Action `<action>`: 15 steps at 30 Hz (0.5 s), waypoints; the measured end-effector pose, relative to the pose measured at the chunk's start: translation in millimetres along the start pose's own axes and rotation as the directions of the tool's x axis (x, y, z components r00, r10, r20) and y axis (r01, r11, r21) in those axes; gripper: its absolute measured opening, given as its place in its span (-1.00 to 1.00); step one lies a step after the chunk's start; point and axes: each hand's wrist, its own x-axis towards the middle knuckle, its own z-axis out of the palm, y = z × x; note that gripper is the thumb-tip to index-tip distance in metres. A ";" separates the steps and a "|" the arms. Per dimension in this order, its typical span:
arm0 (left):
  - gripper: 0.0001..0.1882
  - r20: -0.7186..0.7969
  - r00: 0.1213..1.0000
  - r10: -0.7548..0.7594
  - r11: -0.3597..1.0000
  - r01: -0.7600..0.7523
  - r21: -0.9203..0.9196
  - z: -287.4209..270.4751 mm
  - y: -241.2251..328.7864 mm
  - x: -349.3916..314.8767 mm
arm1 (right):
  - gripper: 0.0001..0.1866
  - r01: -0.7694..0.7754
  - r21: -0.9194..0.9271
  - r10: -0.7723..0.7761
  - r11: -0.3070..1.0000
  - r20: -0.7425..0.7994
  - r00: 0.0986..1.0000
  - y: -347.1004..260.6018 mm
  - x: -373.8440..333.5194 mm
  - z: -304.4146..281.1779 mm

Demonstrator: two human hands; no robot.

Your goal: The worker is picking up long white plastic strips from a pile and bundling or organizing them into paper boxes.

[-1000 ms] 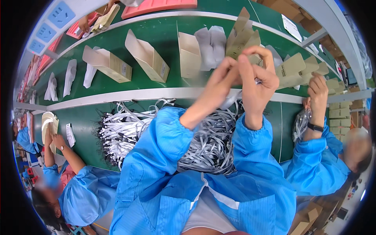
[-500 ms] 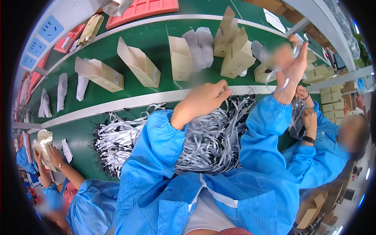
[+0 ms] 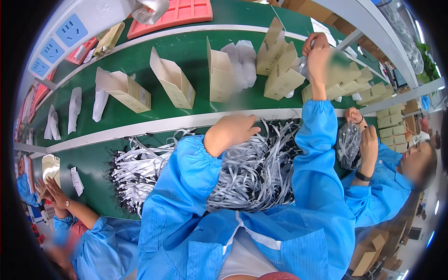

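Green shelving [image 3: 135, 58] is running ahead of me, bearing open cream boxes [image 3: 276, 83]. My right hand [image 3: 318, 57] is hovering among them, fingers curled; whether it's gripping anything, I can't tell. My sleeve [image 3: 322, 123], catching a flap, could be tipping one; hasty pulling could be knotting the grey straps [image 3: 254, 172], which are lying heaped below my loosely open left hand [image 3: 232, 132].

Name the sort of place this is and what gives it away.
Probably a factory workshop with a packing line: open cream boxes stand along a green surface, a big heap of grey straps lies below them, and people wear matching blue jackets.
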 end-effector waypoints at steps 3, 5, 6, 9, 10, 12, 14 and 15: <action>-0.57 -0.025 1.000 0.004 1.000 -0.003 0.024 -1.8 0.2 -1.1 | -0.58 0.073 -0.175 -0.055 0.982 0.104 0.993 1.5 -12.6 -5.4; -0.57 -0.037 0.999 0.003 1.000 -0.002 0.013 -1.1 -3.8 -2.2 | -0.61 0.161 -0.302 -0.092 0.940 0.228 0.969 -0.7 -23.2 -7.4; -0.57 -0.049 0.999 0.006 1.000 -0.005 0.005 -0.6 -6.3 -2.3 | -0.61 0.158 -0.302 -0.089 0.940 0.229 0.969 -0.7 -27.0 -9.0; -0.57 -0.056 0.998 0.005 1.000 -0.005 0.001 -1.9 -7.6 -1.9 | -0.67 0.095 -0.269 -0.026 0.959 0.248 0.968 -0.4 -34.7 -15.0; -0.58 -0.052 0.999 0.002 1.000 -0.002 0.005 -3.2 -6.9 -2.1 | -0.67 0.093 -0.270 -0.025 0.958 0.247 0.969 0.5 -34.8 -16.5; -0.58 -0.048 0.999 -0.002 1.000 0.002 0.010 -3.3 -7.4 -1.8 | -0.71 0.062 -0.187 -0.017 0.980 0.234 0.972 2.4 -33.7 -18.5; -0.58 -0.050 0.999 -0.003 1.000 0.003 0.004 -2.4 -9.4 -0.7 | -0.73 0.047 -0.146 -0.013 0.988 0.225 0.974 2.9 -33.4 -20.9; -0.59 -0.052 0.999 -0.003 1.000 0.003 0.002 -1.9 -10.2 -0.5 | -0.75 0.018 -0.099 0.003 0.995 0.204 0.979 3.0 -33.4 -22.1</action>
